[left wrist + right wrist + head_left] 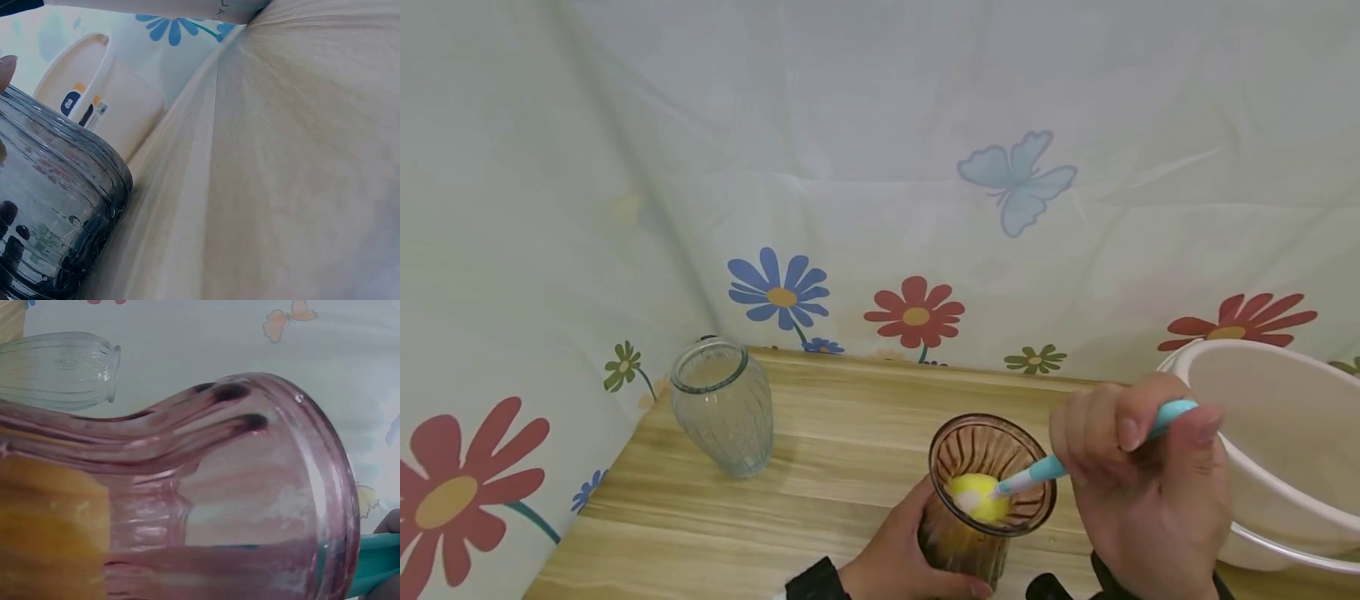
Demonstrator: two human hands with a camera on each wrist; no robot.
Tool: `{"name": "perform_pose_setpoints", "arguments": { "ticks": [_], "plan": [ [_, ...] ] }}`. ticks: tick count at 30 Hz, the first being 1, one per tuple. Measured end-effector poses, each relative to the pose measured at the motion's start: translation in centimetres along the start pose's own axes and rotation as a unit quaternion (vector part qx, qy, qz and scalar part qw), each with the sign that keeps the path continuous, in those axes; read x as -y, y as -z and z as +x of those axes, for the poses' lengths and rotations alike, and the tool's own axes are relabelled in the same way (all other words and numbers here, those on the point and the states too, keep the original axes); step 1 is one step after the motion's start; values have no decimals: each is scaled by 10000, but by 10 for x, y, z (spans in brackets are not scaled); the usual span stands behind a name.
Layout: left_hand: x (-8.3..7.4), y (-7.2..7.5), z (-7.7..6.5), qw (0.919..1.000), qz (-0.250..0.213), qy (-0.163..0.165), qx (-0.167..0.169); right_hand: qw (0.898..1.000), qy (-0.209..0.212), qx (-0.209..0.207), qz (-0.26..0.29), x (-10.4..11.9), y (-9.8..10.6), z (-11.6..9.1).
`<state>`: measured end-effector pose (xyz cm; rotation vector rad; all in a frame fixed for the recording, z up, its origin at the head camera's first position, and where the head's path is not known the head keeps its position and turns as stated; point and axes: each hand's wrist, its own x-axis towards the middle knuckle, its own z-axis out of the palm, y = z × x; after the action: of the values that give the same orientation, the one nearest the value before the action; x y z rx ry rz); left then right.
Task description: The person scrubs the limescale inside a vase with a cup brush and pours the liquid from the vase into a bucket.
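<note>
A brown-tinted ribbed glass vase (958, 537) with a flared rim stands tilted at the front of the table, and my left hand (891, 554) grips its side. Its lower part fills the left edge of the left wrist view, where drops and dark spots show on the glass (69, 194). My right hand (1157, 492) holds the blue-and-white handle (1037, 475) of a sponge brush. The yellow sponge head (977, 496) sits inside the vase's mouth; through the glass in the right wrist view the sponge (50, 519) shows within the neck.
A clear ribbed glass vase (726, 425) stands upright at the back left of the wooden table (835, 417). To the right, close to my right hand, is a white bucket (1247, 450) with a handle. A flower-printed sheet (865, 167) hangs behind the table.
</note>
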<state>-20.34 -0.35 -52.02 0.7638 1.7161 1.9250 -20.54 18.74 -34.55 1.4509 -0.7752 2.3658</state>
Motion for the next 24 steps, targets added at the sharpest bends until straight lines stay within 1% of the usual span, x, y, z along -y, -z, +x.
{"name": "perform_pose_setpoints", "arguments": {
  "ticks": [4, 6, 13, 17, 21, 24],
  "plan": [
    [-1, 0, 0, 10000, -26, 68, -1, 9999, -15, 119, 63, 0, -1, 1],
    [0, 0, 0, 10000, 35, 3, -37, 9998, -70, 158, 63, -1, -3, 2],
    [1, 0, 1, 10000, 32, -75, 21, 9989, -449, 69, 100, -3, -9, 3],
    [2, 0, 1, 9999, 36, -112, 27, 9973, -728, -55, -93, -3, -8, 1],
    [1, 0, 2, 9998, 35, -193, 22, 9931, -1102, -174, -364, -3, -6, -2],
    [1, -1, 2, 9996, -42, -258, 43, 9890, -1345, -139, -593, -3, -5, -4]
  ]
}}
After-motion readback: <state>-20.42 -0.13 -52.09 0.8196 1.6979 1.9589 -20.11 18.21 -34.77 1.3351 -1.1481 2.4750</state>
